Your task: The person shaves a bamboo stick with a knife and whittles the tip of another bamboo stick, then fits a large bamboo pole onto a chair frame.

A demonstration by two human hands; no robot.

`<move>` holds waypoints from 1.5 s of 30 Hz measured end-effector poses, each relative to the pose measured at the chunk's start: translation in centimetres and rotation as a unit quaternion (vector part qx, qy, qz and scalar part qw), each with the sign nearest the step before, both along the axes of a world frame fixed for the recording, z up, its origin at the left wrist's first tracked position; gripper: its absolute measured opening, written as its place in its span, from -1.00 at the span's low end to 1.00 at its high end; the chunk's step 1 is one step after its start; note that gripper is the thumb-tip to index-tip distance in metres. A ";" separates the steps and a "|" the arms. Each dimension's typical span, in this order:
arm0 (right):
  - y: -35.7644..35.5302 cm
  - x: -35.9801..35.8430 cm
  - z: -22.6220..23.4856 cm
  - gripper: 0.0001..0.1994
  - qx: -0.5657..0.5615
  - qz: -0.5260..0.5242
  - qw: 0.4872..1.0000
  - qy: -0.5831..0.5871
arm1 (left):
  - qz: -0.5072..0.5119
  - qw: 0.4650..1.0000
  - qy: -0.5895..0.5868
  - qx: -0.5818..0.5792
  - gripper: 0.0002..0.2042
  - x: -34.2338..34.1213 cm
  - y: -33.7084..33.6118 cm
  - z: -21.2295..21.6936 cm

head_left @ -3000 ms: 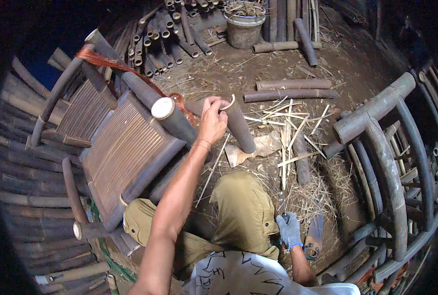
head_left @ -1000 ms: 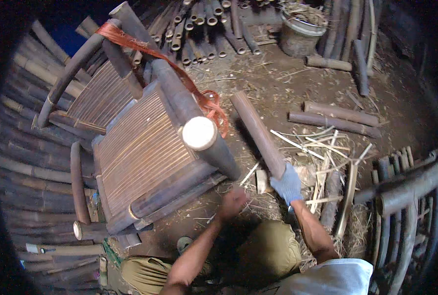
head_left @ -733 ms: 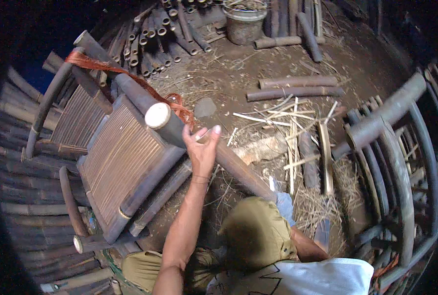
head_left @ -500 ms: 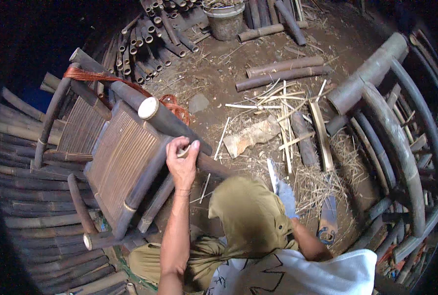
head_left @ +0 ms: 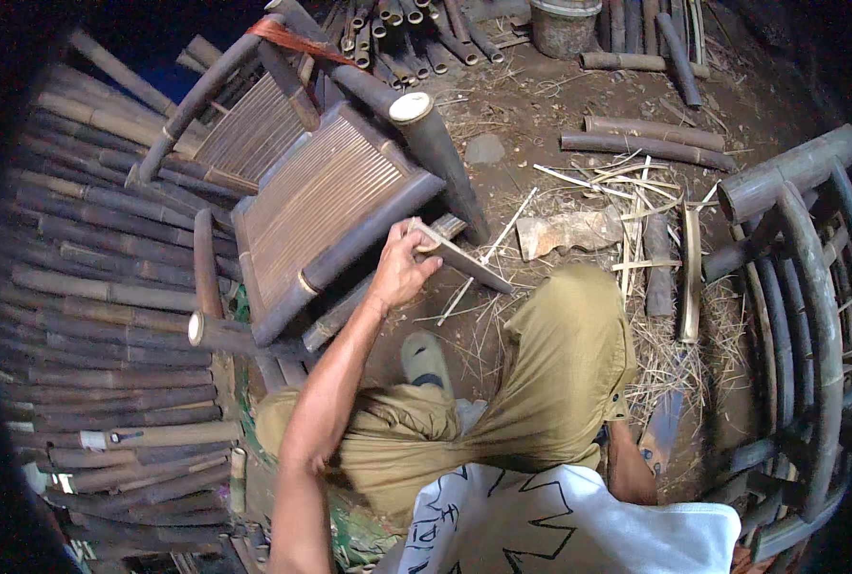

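Observation:
My left hand [head_left: 405, 270] is closed round the upper end of a split bamboo strip [head_left: 474, 265], fingers on top and thumb along its side. The strip slants down to the right, toward my raised knee. Just beyond this hand stands a bamboo chair [head_left: 326, 187] with a slatted seat and thick dark poles; one pole end [head_left: 411, 107] shows a pale cut face. Of my right arm only the forearm [head_left: 629, 466] shows beside my knee. The knee hides my right hand and whatever it holds.
A saw [head_left: 663, 430] lies on the ground at right, near shavings. Pale strips [head_left: 636, 210], a flat wooden piece [head_left: 569, 234] and bamboo halves [head_left: 646, 148] lie ahead. Stacked bamboo poles [head_left: 110, 335] fill the left; a bamboo frame [head_left: 808, 306] stands right. A bucket [head_left: 565, 29] sits far off.
The view has shifted, so the scene sits further right. My left hand has turned, showing more of the strip. My gloved right hand and the knife in it have gone behind my knee.

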State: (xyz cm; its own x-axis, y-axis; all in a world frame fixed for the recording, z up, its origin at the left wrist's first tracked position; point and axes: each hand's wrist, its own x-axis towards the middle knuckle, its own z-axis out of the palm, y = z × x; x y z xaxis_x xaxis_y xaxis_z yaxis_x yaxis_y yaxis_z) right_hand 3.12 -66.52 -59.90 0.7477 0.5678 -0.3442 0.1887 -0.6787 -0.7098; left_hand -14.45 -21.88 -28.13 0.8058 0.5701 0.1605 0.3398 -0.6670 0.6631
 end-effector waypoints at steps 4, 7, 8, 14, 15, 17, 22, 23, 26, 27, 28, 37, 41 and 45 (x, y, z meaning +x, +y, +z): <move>-1.4 3.8 3.6 -0.37 0.099 -0.046 0.994 0.030 | -0.068 0.996 0.013 0.052 -0.71 2.2 0.4 1.2; -1.0 6.5 10.0 -0.34 0.155 -0.056 0.986 -0.011 | -0.147 0.986 0.013 0.072 -0.73 4.1 0.4 3.2; -1.0 7.5 13.0 -0.37 0.145 -0.075 0.987 0.000 | -0.157 0.984 0.005 0.080 -0.75 4.8 0.4 4.1; 2.0 10.1 32.8 -0.56 0.076 -0.084 0.959 -0.261 | -0.205 0.971 -0.049 0.111 -0.74 9.7 -0.2 8.9; 3.2 10.4 35.5 -0.56 0.117 -0.061 0.927 -0.351 | -0.199 0.972 -0.032 0.119 -0.75 10.4 -0.3 9.4; 4.7 10.7 40.4 -0.51 0.118 -0.068 0.947 -0.291 | -0.177 0.978 0.035 0.106 -0.75 11.5 -0.5 9.9; 9.0 9.8 47.3 -0.50 0.233 -0.045 0.940 -0.246 | -0.176 0.975 -0.022 0.133 -0.74 13.8 -0.8 7.2; 9.9 9.3 47.7 -0.49 0.270 -0.052 0.944 -0.182 | -0.177 0.970 -0.059 0.154 -0.75 14.4 -0.7 6.3; 12.2 8.1 47.6 -0.48 0.290 -0.055 0.922 -0.251 | -0.187 0.963 -0.058 0.183 -0.69 16.2 -0.6 2.8; 13.1 7.6 46.9 -0.48 0.294 -0.060 0.928 -0.220 | -0.167 0.978 0.011 0.127 -0.65 16.6 -0.7 1.8; 13.4 7.2 46.1 -0.48 0.286 -0.083 0.940 -0.165 | -0.223 0.964 -0.041 0.137 -0.63 16.6 -0.4 1.0; 15.0 8.4 35.5 -0.66 0.238 -0.090 0.964 -0.072 | -0.152 0.976 -0.152 0.026 -0.60 16.8 -1.6 -1.2; 14.7 8.8 34.3 -0.61 0.209 -0.077 0.974 -0.032 | -0.130 0.984 -0.122 0.008 -0.60 17.3 -2.0 -0.9; 14.7 8.6 34.7 -0.52 0.141 -0.052 0.987 -0.051 | -0.116 0.986 -0.113 0.025 -0.57 17.7 -2.1 -0.2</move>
State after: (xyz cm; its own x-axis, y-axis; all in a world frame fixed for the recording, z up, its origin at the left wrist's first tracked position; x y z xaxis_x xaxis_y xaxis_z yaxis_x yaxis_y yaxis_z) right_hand 11.70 -51.85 -25.23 0.8301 0.5479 -0.1037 0.2084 -0.4773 -0.8537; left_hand 3.25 -23.94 -28.34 0.8543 0.3611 0.3740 0.0211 -0.7429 0.6690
